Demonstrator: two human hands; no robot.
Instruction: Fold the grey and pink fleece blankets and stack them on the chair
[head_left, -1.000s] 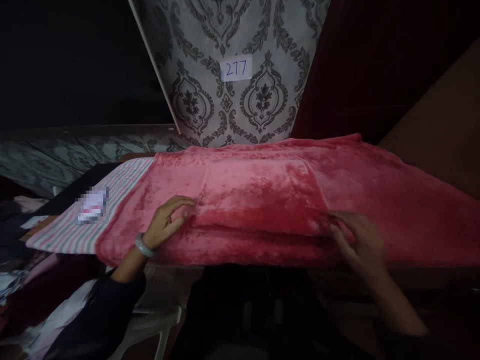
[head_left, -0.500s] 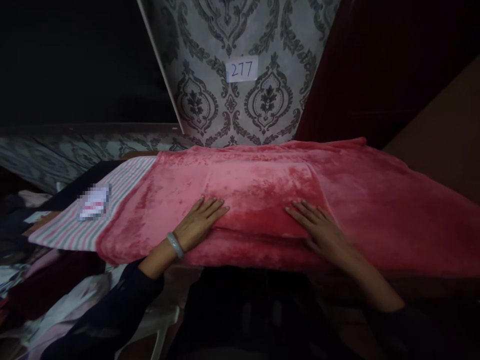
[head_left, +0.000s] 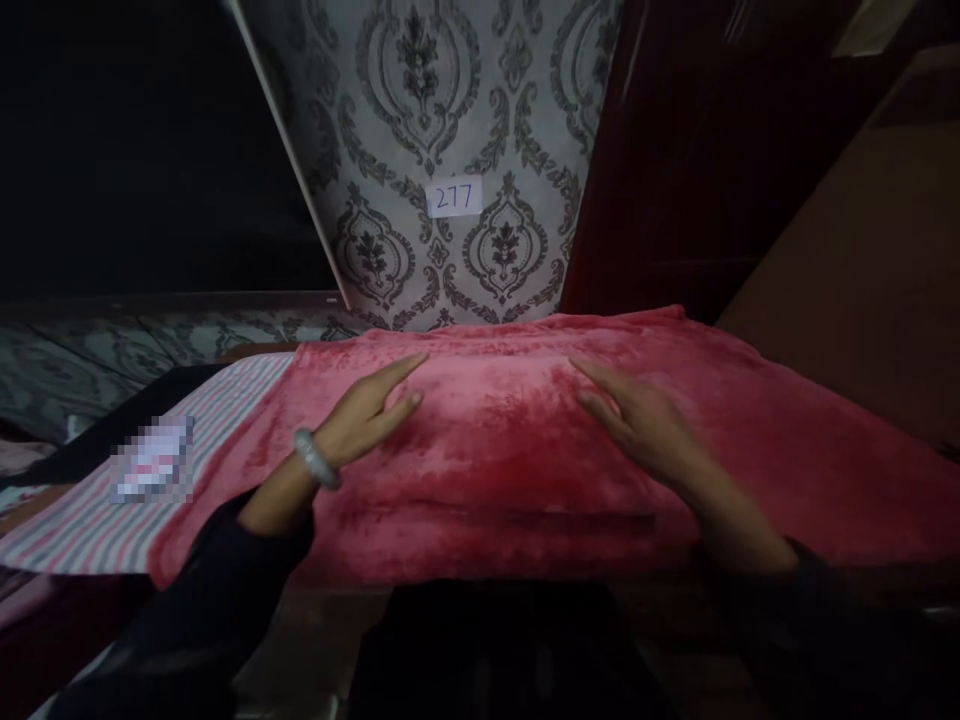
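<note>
A folded piece of plush red-pink fabric (head_left: 495,440) lies in front of me, on a larger spread of the same pinkish-red cloth (head_left: 780,470). My left hand (head_left: 367,410) is over the left side of the folded piece, thumb and fingers apart, palm turned inward. Opposite it, my right hand (head_left: 637,415) is over the right side in the same pose. Neither hand grips anything. Whether the hands touch the fabric or hover just above it, I cannot tell. A bracelet (head_left: 316,459) circles my left wrist.
Striped cloth (head_left: 232,400) extends to the left, with a blurred-out packet-like item (head_left: 154,460) on it. Behind stand a patterned wall with a paper marked 277 (head_left: 454,196), a large dark screen (head_left: 150,150) and a dark red panel (head_left: 697,150).
Both hands have moved from lying flat near the folded piece's front to its farther part, and turned with palms facing each other. The camera view has shifted too.
</note>
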